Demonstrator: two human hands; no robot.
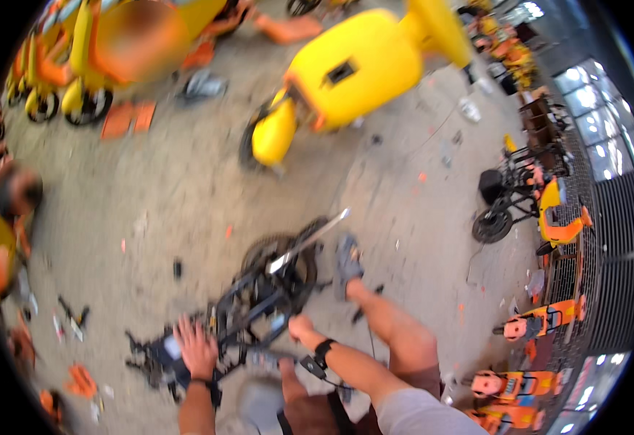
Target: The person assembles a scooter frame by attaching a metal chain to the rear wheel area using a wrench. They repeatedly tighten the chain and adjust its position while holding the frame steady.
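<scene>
The stripped black scooter frame (239, 296) sits at lower centre; the left hand (195, 349) is spread flat on it, the right hand (302, 328) curled closed beside it, around what I can't tell. I'd brace that left palm against rocking.

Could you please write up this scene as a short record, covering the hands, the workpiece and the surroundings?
Workpiece: stripped black scooter frame on the concrete floor
Left hand: spread, palm down on the frame
Right hand: curled, close to the frame; grip on anything unclear
Worn on right wrist: black band
Across the frame's wheel end: silver metal bar
Beyond the frame: yellow scooter
Far right: partly stripped scooter
Upper left floor: flat orange panels
</scene>
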